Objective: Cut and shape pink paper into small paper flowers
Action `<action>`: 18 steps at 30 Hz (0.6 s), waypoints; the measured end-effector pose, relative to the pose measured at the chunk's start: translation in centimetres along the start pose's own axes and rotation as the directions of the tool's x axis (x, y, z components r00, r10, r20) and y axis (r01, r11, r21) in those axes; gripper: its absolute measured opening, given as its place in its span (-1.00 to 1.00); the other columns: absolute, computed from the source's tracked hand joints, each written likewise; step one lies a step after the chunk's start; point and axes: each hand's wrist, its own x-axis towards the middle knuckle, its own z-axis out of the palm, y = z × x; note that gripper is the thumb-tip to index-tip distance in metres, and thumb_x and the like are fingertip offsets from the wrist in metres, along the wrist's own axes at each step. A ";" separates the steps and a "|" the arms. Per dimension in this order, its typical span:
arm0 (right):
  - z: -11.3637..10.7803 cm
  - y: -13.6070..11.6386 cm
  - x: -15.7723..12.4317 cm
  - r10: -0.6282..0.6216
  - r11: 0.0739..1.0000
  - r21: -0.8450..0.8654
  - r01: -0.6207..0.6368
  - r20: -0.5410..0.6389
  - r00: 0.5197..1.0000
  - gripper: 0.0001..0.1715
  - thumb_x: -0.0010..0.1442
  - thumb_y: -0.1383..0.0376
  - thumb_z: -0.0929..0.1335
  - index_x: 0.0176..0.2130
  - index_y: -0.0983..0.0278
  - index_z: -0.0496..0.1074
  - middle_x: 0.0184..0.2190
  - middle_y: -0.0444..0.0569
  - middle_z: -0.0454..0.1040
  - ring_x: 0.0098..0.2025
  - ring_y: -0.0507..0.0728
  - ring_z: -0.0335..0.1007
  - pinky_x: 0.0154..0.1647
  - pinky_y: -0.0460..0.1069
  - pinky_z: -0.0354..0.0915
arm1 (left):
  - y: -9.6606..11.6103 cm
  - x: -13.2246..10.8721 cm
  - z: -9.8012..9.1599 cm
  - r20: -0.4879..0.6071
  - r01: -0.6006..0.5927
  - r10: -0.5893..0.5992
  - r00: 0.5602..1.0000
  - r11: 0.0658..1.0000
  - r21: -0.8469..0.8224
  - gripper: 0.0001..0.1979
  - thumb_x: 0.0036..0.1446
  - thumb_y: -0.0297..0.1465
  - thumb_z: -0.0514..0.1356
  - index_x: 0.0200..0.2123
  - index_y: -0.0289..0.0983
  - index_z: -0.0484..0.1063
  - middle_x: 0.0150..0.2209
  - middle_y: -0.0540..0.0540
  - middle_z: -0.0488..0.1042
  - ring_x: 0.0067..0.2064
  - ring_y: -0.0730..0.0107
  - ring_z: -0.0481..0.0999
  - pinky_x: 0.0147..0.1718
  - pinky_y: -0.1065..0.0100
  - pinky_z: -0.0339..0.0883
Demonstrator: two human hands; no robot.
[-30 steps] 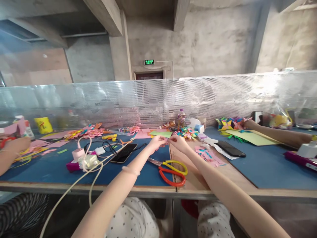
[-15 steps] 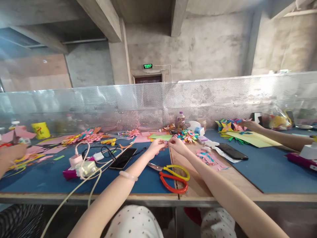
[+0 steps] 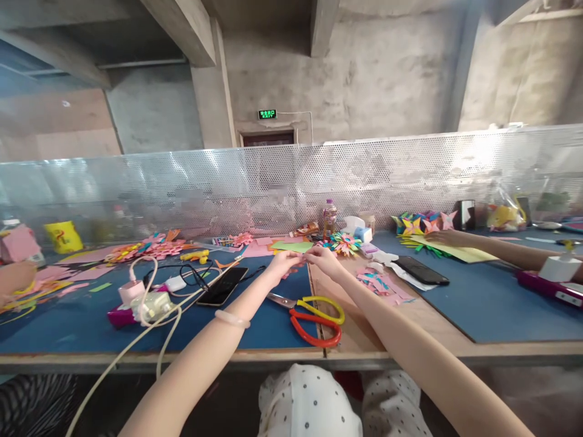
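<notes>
My left hand [image 3: 281,265] and my right hand [image 3: 322,259] meet above the table's middle, fingers pinched together on a small pink paper piece [image 3: 300,260] held between them. Just below the hands lie scissors with yellow and red handles [image 3: 314,312] on the blue mat [image 3: 255,321]. A pile of pink and blue paper scraps [image 3: 381,284] sits to the right of my right forearm. A multicoloured paper flower [image 3: 345,243] stands just behind my hands. A pale bangle [image 3: 231,318] circles my left wrist.
A black phone [image 3: 225,286], chargers and white cables [image 3: 152,303] lie on the left. Another phone [image 3: 421,271] lies on the right. Co-workers' arms reach in at the far right [image 3: 501,250] and far left [image 3: 16,278]. A perforated metal screen [image 3: 291,182] backs the table.
The camera view has shifted slightly. My hands stay together on the paper piece, drifting a little left. The co-worker's arm on the right has lowered onto the yellow-green sheet.
</notes>
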 end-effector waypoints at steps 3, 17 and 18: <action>-0.3 -0.6 -0.4 0.024 0.999 0.026 -0.025 0.008 1.000 -0.72 0.01 0.21 0.27 -0.49 0.36 0.44 -0.55 -0.08 0.41 -0.47 0.02 0.29 -0.40 -0.07 0.18 | 0.1 -0.2 0.2 -0.010 -0.004 0.004 1.000 1.000 0.027 -0.65 -0.16 -0.24 0.31 -0.32 -0.35 0.44 -0.29 -0.18 0.52 -0.28 0.36 0.50 -0.43 0.46 0.29; -0.2 -0.8 0.2 0.029 1.000 -0.001 -0.029 0.053 0.998 -0.70 -0.04 0.15 0.34 -0.48 0.37 0.45 -0.54 -0.08 0.42 -0.47 0.02 0.26 -0.42 -0.08 0.16 | 0.2 0.3 -0.3 -0.023 -0.017 0.018 1.000 0.998 0.055 -0.73 -0.12 -0.28 0.30 -0.36 -0.33 0.39 -0.34 -0.15 0.52 -0.37 0.44 0.49 -0.44 0.46 0.29; -0.3 -0.7 0.2 0.024 1.000 -0.011 -0.024 0.057 0.998 -0.69 -0.04 0.14 0.34 -0.47 0.37 0.46 -0.54 -0.07 0.42 -0.46 0.02 0.27 -0.42 -0.08 0.16 | 0.1 0.4 -0.3 -0.024 -0.022 0.023 0.999 0.998 0.056 -0.72 -0.12 -0.28 0.30 -0.36 -0.33 0.39 -0.34 -0.15 0.52 -0.36 0.43 0.49 -0.44 0.46 0.29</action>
